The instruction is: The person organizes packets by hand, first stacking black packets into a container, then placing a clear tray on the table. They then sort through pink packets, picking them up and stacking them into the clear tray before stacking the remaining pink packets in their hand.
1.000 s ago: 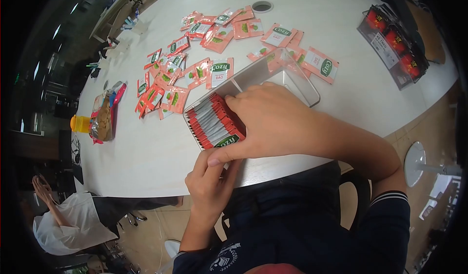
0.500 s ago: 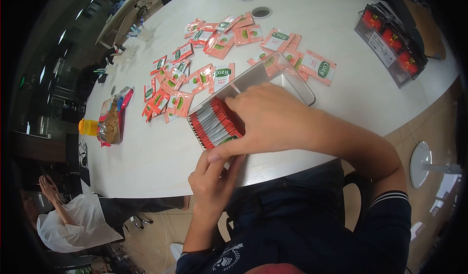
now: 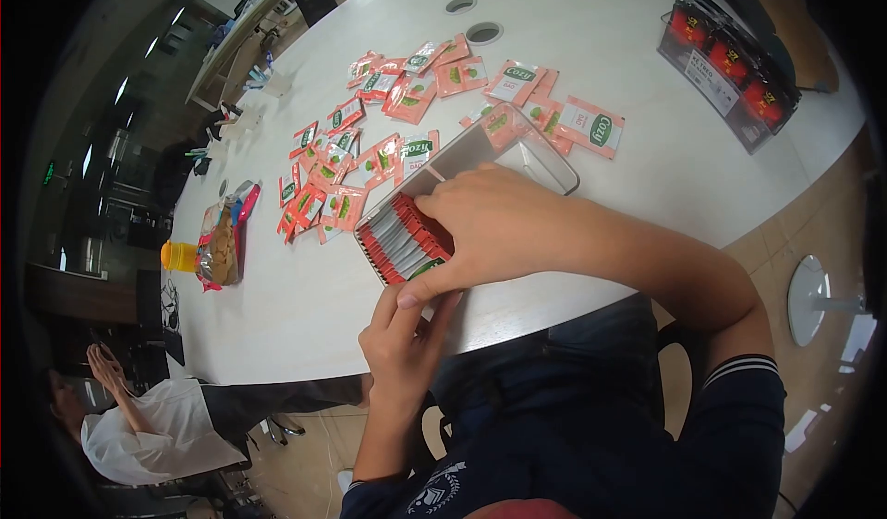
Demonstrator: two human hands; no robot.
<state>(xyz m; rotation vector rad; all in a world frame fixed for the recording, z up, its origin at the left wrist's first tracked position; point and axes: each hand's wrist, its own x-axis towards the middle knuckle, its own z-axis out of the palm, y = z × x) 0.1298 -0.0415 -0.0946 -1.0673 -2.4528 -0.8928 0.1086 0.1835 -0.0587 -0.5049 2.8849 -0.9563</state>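
A clear plastic container (image 3: 561,170) sits near the table's edge, tilted across my view, with a divider across it. Its left compartment holds a tight row of red and white sachets (image 3: 400,239). My right hand (image 3: 504,223) curves over the container, its fingertips against the right end of the row and its thumb at the near wall, by my left fingers. Its other fingers are hidden inside. My left hand (image 3: 399,339) grips the near corner of the container from below, fingers bent. Behind it lie many loose orange-pink Cozy sachets (image 3: 409,97).
A clear-fronted box of red packages (image 3: 730,76) stands at the far right. On the left are a snack bag (image 3: 222,242) and a yellow-lidded jar (image 3: 178,257). Two round cable holes (image 3: 484,32) pierce the white table (image 3: 286,316). A person in white (image 3: 152,431) sits at lower left.
The view has shifted slightly, so table items appear moved a little. Both hands keep nearly the same hold on the container and sachets.
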